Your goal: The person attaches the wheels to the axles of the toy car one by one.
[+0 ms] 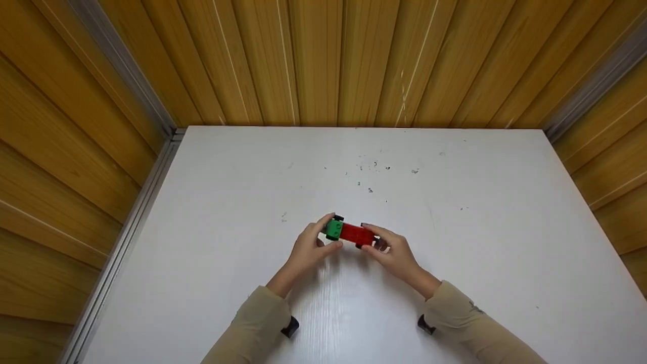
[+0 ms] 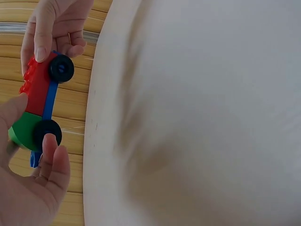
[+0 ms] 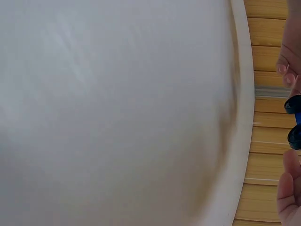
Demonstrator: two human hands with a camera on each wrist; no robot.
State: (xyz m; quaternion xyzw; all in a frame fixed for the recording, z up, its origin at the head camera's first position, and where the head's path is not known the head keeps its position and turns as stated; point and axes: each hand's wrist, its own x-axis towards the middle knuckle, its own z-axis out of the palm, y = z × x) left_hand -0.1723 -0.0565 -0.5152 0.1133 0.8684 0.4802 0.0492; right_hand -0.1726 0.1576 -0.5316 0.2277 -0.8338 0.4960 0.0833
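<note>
A toy brick car [image 1: 356, 234] is held up between both hands over the white table. Its body is a red studded block [image 2: 38, 92] and a green block [image 2: 23, 128] on a blue base [image 2: 50, 101], with black wheels [image 2: 61, 68]. My left hand [image 1: 307, 248] grips the green end, thumb on one side and fingers on the other. At the red end, my right hand [image 1: 399, 257] pinches the car between thumb and fingers. Only some wheels [image 3: 295, 136] and part of the blue base show at the right wrist view's edge.
The white table [image 1: 227, 192] bears dark scuff marks [image 1: 371, 167] toward its far side. Wood-plank walls [image 1: 323, 65] stand behind it and on both sides, with a metal rail [image 1: 126, 242] along the left edge. Shadows of the hands fall on the tabletop.
</note>
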